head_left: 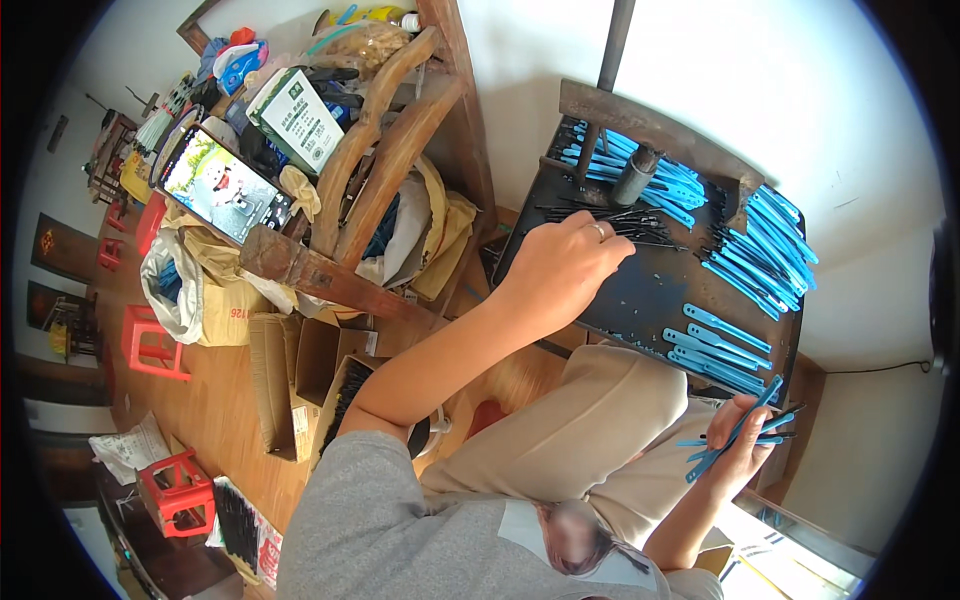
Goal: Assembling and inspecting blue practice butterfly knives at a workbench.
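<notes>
My left hand (572, 265) reaches over a pile of thin black sticks (640, 226) on the dark work table (625, 292). Its fingers are pinched together at the pile's near edge, and the back of the hand hides whatever lies between them. Low on the right, my right hand (738, 445) is closed around several slim blue plastic handles (745, 428), crossed at angles, some with black ends. A small group of blue handles (715, 345), each with a hole at one end, lies on the table just beyond that hand.
Larger heaps of blue handles (770, 250) cover the table's right and far sides, around a metal post (637, 175). At left, a lit phone (222, 185) leans by a wooden frame (350, 290). Cardboard boxes (275, 385) and red stools (155, 340) stand on the floor.
</notes>
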A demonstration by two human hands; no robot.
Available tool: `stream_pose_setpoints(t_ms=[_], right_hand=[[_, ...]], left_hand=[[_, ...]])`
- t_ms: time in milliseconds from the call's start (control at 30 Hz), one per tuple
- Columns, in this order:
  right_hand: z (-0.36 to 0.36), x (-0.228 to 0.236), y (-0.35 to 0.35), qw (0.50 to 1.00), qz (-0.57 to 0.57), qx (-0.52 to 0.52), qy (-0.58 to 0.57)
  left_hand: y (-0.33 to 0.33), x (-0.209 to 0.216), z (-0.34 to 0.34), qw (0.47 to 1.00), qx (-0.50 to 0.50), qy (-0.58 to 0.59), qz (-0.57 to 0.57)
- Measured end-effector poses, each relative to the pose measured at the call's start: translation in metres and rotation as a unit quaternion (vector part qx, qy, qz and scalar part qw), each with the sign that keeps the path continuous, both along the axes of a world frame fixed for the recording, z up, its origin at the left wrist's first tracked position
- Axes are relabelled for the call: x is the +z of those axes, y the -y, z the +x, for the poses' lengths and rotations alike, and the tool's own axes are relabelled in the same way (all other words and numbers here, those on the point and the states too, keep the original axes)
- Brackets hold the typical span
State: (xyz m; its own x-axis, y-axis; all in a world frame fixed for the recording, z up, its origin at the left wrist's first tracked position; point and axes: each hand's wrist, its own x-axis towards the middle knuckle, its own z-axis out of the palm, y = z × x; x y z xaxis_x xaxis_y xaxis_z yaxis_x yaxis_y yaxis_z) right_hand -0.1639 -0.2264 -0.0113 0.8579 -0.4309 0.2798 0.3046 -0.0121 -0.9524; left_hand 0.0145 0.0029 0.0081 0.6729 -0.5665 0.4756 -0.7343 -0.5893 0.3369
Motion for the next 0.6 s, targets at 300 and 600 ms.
stream_pose_setpoints(t_ms=[300,600], right_hand=[[0.0,-0.003,-0.001,0.999,0.034,0.019,-0.036],[0.003,-0.005,-0.004,0.997,0.037,0.036,-0.057]], left_hand=[[0.001,-0.008,0.011,0.996,0.033,0.069,-0.038],[0.002,0.002,0.009,0.995,0.09,0.041,-0.008]])
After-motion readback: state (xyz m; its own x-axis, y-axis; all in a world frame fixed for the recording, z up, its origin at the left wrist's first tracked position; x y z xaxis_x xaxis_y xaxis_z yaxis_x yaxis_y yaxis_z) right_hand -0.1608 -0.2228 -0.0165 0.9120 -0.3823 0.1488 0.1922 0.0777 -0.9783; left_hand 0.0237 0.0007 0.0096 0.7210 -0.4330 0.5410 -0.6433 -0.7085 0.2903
